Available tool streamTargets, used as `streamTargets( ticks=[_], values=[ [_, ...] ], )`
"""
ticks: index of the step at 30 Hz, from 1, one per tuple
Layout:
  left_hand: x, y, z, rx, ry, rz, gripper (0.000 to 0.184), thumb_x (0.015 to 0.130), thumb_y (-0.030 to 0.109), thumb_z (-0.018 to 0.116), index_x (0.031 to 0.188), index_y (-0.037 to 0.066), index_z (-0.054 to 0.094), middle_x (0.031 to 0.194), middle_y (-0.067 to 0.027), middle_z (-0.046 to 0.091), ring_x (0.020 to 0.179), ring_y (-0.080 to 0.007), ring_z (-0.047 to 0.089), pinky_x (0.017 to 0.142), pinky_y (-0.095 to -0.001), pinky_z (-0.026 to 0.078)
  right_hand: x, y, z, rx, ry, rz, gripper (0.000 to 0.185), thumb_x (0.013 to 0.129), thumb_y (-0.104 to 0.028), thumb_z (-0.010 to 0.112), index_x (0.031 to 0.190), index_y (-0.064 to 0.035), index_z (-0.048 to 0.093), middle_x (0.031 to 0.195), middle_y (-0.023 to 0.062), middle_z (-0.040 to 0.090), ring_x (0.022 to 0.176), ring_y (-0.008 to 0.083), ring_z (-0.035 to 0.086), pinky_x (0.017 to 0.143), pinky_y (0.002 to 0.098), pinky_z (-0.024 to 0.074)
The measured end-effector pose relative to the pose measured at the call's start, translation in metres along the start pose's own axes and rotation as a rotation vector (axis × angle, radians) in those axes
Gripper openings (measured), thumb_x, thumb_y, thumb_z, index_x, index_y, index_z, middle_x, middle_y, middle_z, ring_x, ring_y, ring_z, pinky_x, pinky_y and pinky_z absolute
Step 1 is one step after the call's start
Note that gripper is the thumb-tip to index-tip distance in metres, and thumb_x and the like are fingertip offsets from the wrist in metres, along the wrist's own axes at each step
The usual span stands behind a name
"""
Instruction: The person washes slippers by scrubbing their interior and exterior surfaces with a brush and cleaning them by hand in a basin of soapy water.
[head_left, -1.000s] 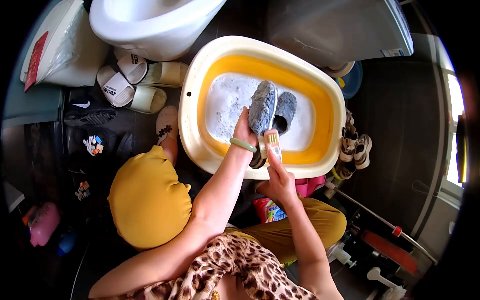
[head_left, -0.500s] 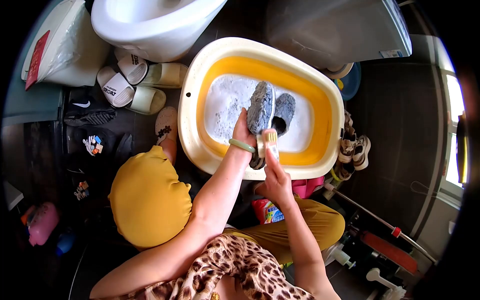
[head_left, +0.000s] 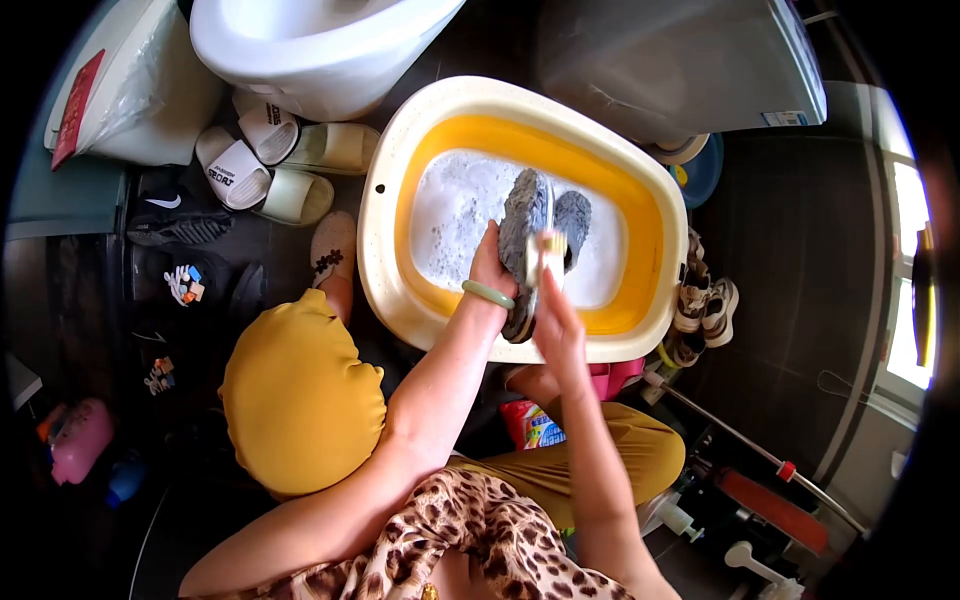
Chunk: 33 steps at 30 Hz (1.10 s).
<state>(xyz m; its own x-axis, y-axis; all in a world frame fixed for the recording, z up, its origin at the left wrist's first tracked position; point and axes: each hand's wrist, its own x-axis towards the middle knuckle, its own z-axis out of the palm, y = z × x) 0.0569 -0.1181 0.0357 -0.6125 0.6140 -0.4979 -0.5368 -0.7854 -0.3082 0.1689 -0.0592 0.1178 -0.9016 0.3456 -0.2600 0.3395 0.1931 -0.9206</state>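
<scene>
My left hand [head_left: 490, 268], with a green bangle at its wrist, is closed around a grey fuzzy slipper [head_left: 522, 215] from its left side. The slipper is held up on edge over the near part of a cream and yellow basin [head_left: 432, 102]. In my right hand [head_left: 560, 328] is a scrub brush [head_left: 546, 257], blurred by motion, against the slipper's right edge. A second grey slipper [head_left: 574, 215] lies in the white foamy water [head_left: 450, 215] behind the brush, partly hidden by it and by the first slipper.
A toilet [head_left: 300, 70] and a white bin [head_left: 150, 110] stand beyond the basin, left. White slides [head_left: 236, 175] and black shoes [head_left: 180, 220] lie left; sneakers [head_left: 718, 312] sit right. A detergent bag [head_left: 532, 425] and a long pole [head_left: 740, 440] are near my legs.
My right hand has moved the brush upward along the slipper's edge. The slipper has shifted slightly, while my left hand keeps its hold.
</scene>
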Motion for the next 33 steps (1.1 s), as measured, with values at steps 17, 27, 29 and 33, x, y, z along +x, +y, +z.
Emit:
streamTargets(
  ticks=[17, 27, 29, 33],
  values=[
    [0.002, 0.004, -0.001, 0.025, 0.001, 0.023, 0.048, 0.097, 0.042, 0.03, 0.113, 0.005, 0.055, 0.105, -0.0123, 0.063, 0.092, -0.0265, 0.061, 0.087, -0.0412, 0.049, -0.01, -0.02, 0.008, -0.059, -0.022, 0.069, 0.044, 0.092, -0.005, 0.047, 0.135, -0.0147, 0.045, 0.068, -0.0065, 0.042, 0.05, 0.0039, 0.035, 0.043, 0.0196, 0.0301],
    [-0.012, -0.012, 0.017, 0.259, -0.044, 0.018, 0.047, 0.097, 0.039, 0.035, 0.121, 0.003, 0.051, 0.114, -0.0123, 0.06, 0.102, -0.0227, 0.059, 0.091, -0.0363, 0.047, 0.115, -0.035, -0.021, -0.315, 0.023, 0.005, 0.044, 0.09, -0.01, 0.051, 0.132, -0.0216, 0.048, 0.061, 0.0009, 0.048, 0.05, 0.0077, 0.042, 0.046, 0.0249, 0.0384],
    [-0.017, -0.009, 0.024, 0.266, -0.08, 0.034, 0.046, 0.097, 0.039, 0.035, 0.121, 0.002, 0.051, 0.114, -0.0121, 0.06, 0.101, -0.0227, 0.059, 0.09, -0.0364, 0.047, 0.107, -0.036, -0.022, -0.372, 0.014, -0.011, 0.044, 0.09, -0.01, 0.051, 0.133, -0.0217, 0.047, 0.061, -0.0001, 0.048, 0.049, 0.0076, 0.041, 0.046, 0.0249, 0.038],
    [-0.021, -0.007, 0.023, 0.342, -0.075, -0.005, 0.047, 0.096, 0.04, 0.039, 0.12, 0.002, 0.051, 0.114, -0.0113, 0.06, 0.101, -0.0218, 0.059, 0.091, -0.0364, 0.046, 0.03, -0.031, -0.021, -0.334, 0.029, 0.05, 0.045, 0.089, -0.005, 0.05, 0.132, -0.0183, 0.047, 0.064, -0.0018, 0.047, 0.048, 0.0064, 0.04, 0.045, 0.0238, 0.0363]
  ],
)
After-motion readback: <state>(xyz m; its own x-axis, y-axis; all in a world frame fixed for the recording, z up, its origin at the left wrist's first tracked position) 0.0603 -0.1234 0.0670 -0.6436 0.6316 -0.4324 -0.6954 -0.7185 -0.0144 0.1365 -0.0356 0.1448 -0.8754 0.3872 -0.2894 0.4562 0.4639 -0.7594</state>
